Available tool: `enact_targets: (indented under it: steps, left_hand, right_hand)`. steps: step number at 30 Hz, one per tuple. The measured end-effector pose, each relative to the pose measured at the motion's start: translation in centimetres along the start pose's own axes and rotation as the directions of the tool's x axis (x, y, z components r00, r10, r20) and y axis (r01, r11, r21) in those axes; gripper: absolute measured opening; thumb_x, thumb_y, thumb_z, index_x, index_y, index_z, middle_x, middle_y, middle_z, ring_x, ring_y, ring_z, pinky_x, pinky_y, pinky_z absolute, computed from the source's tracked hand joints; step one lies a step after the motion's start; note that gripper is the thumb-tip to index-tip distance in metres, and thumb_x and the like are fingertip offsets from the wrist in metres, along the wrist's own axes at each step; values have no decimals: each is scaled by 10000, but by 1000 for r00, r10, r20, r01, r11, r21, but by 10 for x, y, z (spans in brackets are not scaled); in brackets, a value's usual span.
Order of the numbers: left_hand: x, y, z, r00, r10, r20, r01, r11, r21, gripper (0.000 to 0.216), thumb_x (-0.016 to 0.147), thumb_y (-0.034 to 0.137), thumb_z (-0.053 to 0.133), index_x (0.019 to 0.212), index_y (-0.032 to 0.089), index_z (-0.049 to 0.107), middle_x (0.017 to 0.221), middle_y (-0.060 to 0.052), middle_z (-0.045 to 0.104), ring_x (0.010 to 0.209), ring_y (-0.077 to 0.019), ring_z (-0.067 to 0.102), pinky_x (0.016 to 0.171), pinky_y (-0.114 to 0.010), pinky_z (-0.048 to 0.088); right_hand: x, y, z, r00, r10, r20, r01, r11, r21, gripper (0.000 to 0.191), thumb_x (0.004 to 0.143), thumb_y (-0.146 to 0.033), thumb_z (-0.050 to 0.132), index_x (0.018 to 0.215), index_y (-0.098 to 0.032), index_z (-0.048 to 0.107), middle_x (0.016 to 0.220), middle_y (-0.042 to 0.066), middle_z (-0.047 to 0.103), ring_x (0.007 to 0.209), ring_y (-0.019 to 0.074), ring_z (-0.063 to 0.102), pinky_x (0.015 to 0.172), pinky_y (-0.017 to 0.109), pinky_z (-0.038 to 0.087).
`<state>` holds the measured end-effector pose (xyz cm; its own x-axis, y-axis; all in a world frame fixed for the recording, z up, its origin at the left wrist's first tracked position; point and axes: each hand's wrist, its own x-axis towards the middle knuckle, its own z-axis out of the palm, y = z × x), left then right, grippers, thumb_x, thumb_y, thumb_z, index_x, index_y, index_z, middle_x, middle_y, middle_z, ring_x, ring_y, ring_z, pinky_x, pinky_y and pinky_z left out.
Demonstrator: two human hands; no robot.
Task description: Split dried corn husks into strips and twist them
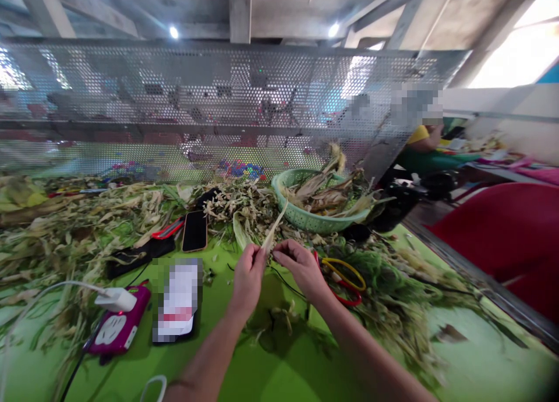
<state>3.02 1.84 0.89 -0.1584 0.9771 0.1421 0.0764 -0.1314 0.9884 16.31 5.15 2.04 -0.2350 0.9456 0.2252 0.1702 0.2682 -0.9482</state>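
Near the frame's centre, a person's left hand point(248, 277) pinching a pale husk strip point(275, 228), right hand point(301, 266) close beside, its hold unclear, green basket point(315, 222) right of centre.

Narrow, pale husk strip point(276, 229), tilted

A workshop for handwork — a green counter point(297, 384) strewn with dry husks point(113, 215), a perforated metal screen point(183, 76) standing along its back, bare beams point(240, 17) and lit lamps point(173, 32) overhead. At the right, a person in yellow point(420, 137) is beside another counter point(502, 171) with things spread over it — seemingly a second work station, though that corner is blurred.
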Motion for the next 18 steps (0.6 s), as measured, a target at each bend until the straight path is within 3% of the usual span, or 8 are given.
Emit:
enact_targets:
  steps: [4,10,14,18]
  left_hand:
    - [-1,0,1,999,34,35,-33,999,-15,268,881,421,447,756,186,468,651,33,399,601,-112,359,560,-230,300]
    - [-1,0,3,998,-36,52,37,999,-25,285,870,432,460,742,178,483,613,44,399,564,-102,349,555,-229,300]
    - [2,0,0,999,-38,1,38,999,8,295,861,438,469,733,174,502,627,33,437,592,-111,384,570,-230,311]
    - [4,-2,-1,999,-25,-34,25,1000,1,293,853,448,478,761,173,522,666,18,484,624,-122,422,585,-235,331]
  right_hand:
    - [-1,4,2,1000,-26,13,26,999,-26,160,787,-336,608,784,-176,612,721,2,599,677,154,524,621,250,409]
    - [-1,10,1,999,-31,-13,29,990,-141,144,793,-292,566,732,-184,641,678,-5,607,649,156,525,608,248,399]
    - [1,7,0,1000,-3,-2,3,997,-82,149,787,-276,541,773,-184,657,727,13,643,706,176,564,652,264,427]
    - [0,7,1,999,27,18,-26,999,-37,163,786,-310,554,804,-177,646,718,13,632,680,167,555,596,248,412]
